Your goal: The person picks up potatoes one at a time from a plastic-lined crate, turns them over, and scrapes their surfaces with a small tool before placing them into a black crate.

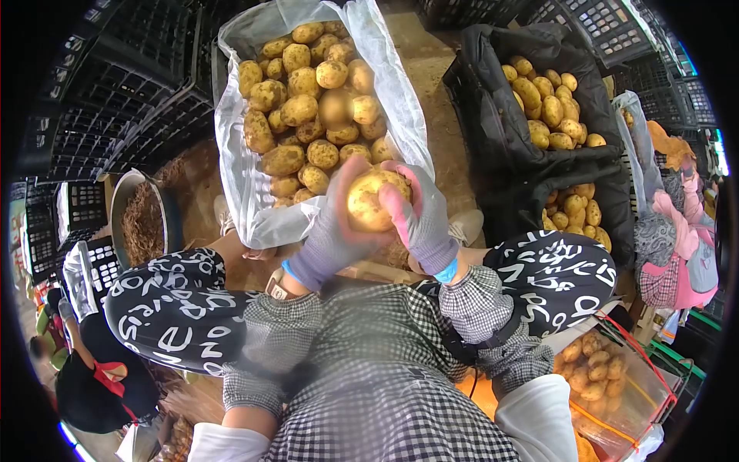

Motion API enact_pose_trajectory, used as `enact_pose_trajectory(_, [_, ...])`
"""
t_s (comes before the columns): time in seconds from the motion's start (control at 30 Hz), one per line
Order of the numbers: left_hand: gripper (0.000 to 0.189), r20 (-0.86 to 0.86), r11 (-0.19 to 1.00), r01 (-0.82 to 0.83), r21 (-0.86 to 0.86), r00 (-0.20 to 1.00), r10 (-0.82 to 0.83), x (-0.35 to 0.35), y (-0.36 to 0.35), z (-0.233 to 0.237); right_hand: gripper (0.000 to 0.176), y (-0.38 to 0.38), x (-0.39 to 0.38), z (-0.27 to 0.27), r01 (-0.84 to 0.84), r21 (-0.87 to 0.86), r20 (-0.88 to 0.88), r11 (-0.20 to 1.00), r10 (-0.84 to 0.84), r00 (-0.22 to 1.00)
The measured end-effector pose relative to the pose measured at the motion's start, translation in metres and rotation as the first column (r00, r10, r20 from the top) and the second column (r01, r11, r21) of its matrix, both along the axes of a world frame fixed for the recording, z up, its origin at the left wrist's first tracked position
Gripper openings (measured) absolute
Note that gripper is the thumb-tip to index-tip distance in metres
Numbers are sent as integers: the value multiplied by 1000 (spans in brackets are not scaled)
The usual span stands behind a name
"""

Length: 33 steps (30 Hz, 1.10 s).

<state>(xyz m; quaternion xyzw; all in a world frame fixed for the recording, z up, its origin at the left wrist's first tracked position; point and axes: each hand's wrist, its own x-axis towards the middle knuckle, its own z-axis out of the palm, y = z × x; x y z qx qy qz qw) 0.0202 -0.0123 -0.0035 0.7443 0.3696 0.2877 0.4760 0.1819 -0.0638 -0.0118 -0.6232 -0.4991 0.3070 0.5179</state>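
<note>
The gloved left hand (339, 217) and right hand (425, 215) share a snug grip around one potato (369, 202), likely to steady it. The plastic-lined crate (232, 146) stands close ahead, seemingly for easy reach.

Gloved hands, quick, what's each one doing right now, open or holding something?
Left hand: closed on a potato, gripping it from the left side.
Right hand: closed on the same potato, from the right side.
</note>
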Motion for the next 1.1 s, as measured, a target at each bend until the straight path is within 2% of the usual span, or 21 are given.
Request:
enact_pose_trajectory(0.07, [102, -47, 992, 67, -105, 996, -72, -2, 1, 6, 34, -3, 4, 7, -18, -144, -120, 989, 1, 993])
enact_pose_trajectory(0.1, [101, -7, 986, 67, -153, 998, -69, -4, 2, 5, 35, -4, 6, 8, -30, -185, -159, 982, 0, 987])
enact_pose_trajectory(0.17, [100, 73, 966, 70, -249, 996, -53, -8, 2, -3, 43, 0, 9, 5, -55, -146, -153, 988, 33, 988])
enact_pose_trajectory(0.27, [95, 336, 915, 66, -397, 938, 78, -10, 2, -16, 48, 5, 13, -12, -217, -102, -399, 971, 160, 903])
enact_pose_trajectory(0.37, [90, 358, 886, 65, -459, 926, 117, -17, 13, -17, 58, 7, 7, 17, -346, -83, -234, 934, 320, 918])
enact_pose_trajectory(0.4, [90, 361, 872, 81, -483, 926, 114, -18, 13, -13, 73, 4, 6, 11, -333, -49, -271, 942, 308, 912])
enact_pose_trajectory(0.47, [89, 367, 838, 109, -535, 923, 114, -21, 10, -2, 77, 5, 9, 3, -317, -20, -251, 948, 303, 920])
enact_pose_trajectory(0.57, [87, 487, 804, 232, -548, 870, 80, -28, 18, -10, 80, 4, 13, 5, -319, 3, -251, 948, 310, 917])
enact_pose_trajectory(0.67, [84, 534, 659, 274, -700, 814, 229, -30, 27, 1, 81, 7, 10, 16, -349, 75, -76, 934, 354, 932])
enact_pose_trajectory(0.7, [82, 522, 733, 227, -642, 829, 201, -28, 24, 1, 81, 7, 8, 19, -365, 105, 14, 925, 365, 931])
enact_pose_trajectory(0.77, [78, 486, 856, 132, -501, 861, 151, -23, 14, -1, 74, 5, 7, 22, -360, 38, -8, 932, 360, 933])
enact_pose_trajectory(0.8, [78, 485, 821, 146, -552, 857, 173, -24, 14, 1, 70, 6, 7, 22, -355, 5, -20, 935, 355, 935])
enact_pose_trajectory(0.9, [80, 478, 730, 190, -656, 853, 208, -30, 13, 15, 64, 9, 15, 10, -411, 85, -29, 907, 415, 909])
enact_pose_trajectory(0.97, [80, 476, 750, 183, -635, 858, 194, -32, 14, 19, 63, 9, 30, -2, -439, -6, -385, 898, 403, 830])
enact_pose_trajectory(1.03, [81, 476, 828, 132, -545, 862, 176, -29, 14, 7, 66, 9, 32, -1, -435, -69, -489, 898, 350, 799])
enact_pose_trajectory(1.07, [81, 476, 874, 96, -477, 864, 165, -27, 13, 1, 70, 9, 30, 1, -407, -92, -427, 909, 334, 841])
enact_pose_trajectory(1.1, [80, 495, 855, 115, -506, 850, 179, -26, 13, 2, 73, 10, 25, 4, -386, -81, -341, 919, 339, 877])
